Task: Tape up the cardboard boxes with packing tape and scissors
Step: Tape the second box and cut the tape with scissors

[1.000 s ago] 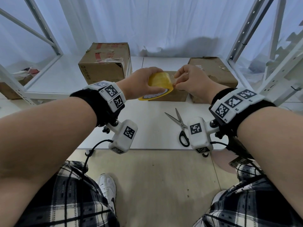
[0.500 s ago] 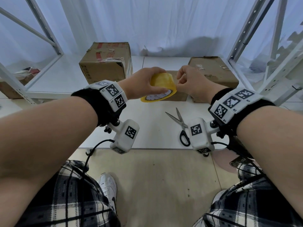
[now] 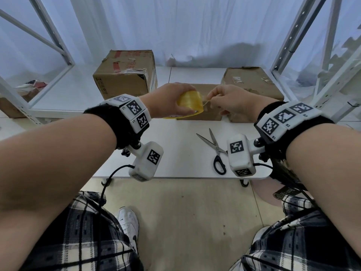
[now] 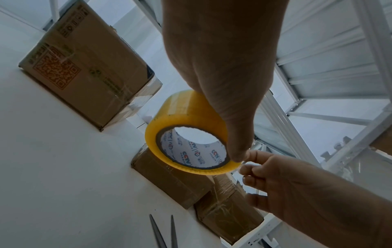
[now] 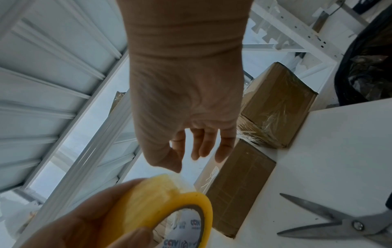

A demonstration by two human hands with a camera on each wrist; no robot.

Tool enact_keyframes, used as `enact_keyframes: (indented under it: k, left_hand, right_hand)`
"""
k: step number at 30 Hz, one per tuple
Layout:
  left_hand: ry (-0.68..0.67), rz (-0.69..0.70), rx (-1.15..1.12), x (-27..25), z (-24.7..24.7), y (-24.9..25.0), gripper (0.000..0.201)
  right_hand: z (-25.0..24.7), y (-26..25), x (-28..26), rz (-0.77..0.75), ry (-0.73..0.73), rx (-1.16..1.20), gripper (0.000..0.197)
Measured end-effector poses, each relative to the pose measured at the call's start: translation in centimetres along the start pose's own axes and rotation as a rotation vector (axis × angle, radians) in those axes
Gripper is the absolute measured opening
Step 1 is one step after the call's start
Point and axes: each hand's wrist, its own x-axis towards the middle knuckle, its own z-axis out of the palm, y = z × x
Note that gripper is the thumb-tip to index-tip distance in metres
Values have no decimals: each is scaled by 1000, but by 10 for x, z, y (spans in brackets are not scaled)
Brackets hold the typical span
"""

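Observation:
My left hand [image 3: 172, 102] grips a yellow roll of packing tape [image 3: 190, 102] in the air above the white table [image 3: 175, 153]. Thumb and fingers of my right hand [image 3: 212, 98] pinch the roll's loose end [image 3: 205, 102], drawn a short way off the roll. In the left wrist view the roll [image 4: 182, 117] shows its printed core under my thumb. The right wrist view has the clear end [image 5: 182, 179] just below my fingertips. Open scissors [image 3: 214, 147] lie on the table under my right wrist. A small flat cardboard box [image 3: 207, 114] sits right behind the roll.
A tall cardboard box [image 3: 125, 75] stands at the back left and a wider flat one [image 3: 252, 83] at the back right. White metal shelf frames [image 3: 289, 36] flank the table. A black bag [image 5: 369, 58] is beside the table's right end.
My right hand has drawn back to the right from the roll, peeling a short strip of tape free. The left hand has turned the roll slightly.

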Motion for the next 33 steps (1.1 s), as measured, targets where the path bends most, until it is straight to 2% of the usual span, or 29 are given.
enact_keyframes:
  k: [4,6,10,17,23,33]
  left_hand:
    - [0,-28,-64,-1,0,-3,68]
    - [16,-30,-83,-1,0,-1,69]
    - [37,-20,-108,-1,-2,1,67]
    - [27,-31,-91,-2,-2,0,69]
    - [20,-36,-46,-2,-2,1,69]
    - [0,-63,103,6,3,-2,66]
  right_hand:
    - [1,0,5,76,17,234,2]
    - [3,2,7,99,6,320,15]
    - [5,4,5,41,-43,433,16]
    - [6,3,2,5,2,448,24]
    - [7,-2,0,-26,84,358,13]
    - [8,-12,4,-19,223,335,9]
